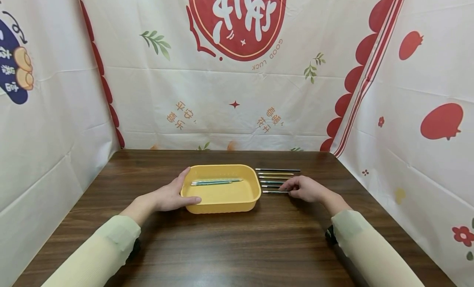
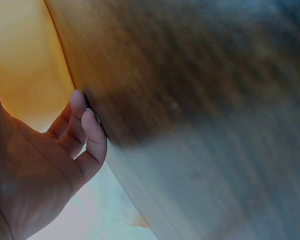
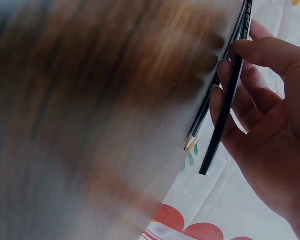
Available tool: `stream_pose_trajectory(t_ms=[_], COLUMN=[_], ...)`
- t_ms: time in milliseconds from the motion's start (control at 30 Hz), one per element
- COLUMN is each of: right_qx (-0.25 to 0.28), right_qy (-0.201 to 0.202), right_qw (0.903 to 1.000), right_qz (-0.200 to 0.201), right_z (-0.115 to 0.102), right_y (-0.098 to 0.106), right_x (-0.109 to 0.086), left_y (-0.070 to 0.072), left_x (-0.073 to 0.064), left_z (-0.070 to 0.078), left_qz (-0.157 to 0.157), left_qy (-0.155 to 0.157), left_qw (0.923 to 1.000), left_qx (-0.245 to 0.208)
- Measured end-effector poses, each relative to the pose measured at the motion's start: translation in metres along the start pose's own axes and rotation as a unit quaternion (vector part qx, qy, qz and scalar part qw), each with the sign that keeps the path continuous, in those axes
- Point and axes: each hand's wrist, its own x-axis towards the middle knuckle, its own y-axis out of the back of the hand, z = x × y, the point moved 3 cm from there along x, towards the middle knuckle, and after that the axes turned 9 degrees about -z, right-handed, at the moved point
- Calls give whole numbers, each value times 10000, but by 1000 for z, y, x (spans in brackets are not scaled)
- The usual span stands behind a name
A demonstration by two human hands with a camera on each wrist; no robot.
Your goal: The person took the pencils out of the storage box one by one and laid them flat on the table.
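A yellow plastic tray [image 1: 222, 208] sits on the table, with teal pencils [image 1: 211, 183] lying side by side in it. My left hand [image 1: 172, 195] grips the tray's left end, thumb over the front rim and fingers at the back left corner. In the left wrist view, curled fingers [image 2: 92, 131] lie against the tray's outer side. Right of the tray, my right hand [image 1: 305, 189] pinches a black pencil [image 3: 225, 112] between thumb and fingers, the nearest of a row. The right wrist view shows this pencil close to other pencils on the tabletop.
Several pencils, among them a black one [image 1: 279, 169] and a yellowish one [image 1: 275, 174], lie roughly parallel beside the tray's right end. The dark wooden table [image 1: 229, 246] ends at a printed white cloth [image 1: 222, 85] behind; similar cloth hangs along both sides.
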Motion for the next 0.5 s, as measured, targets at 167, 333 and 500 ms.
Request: stream_pose_trajectory(t_ms=[167,333,500], right_qx=[-156,-342,-487], right_qy=[8,51,-86], right_qw=[9999,9992,9986], right_qz=[74,202,204], right_z=[0,-3,-3], right_y=[0,0,-3], right_x=[0,1,2], left_y=[0,0,-1], left_x=[-1,-2,-2], left_z=[1,2,2], left_qz=[-10,-25,-27], left_qy=[15,74,34], left_qw=[10000,10000,10000], left_qx=[23,26,15])
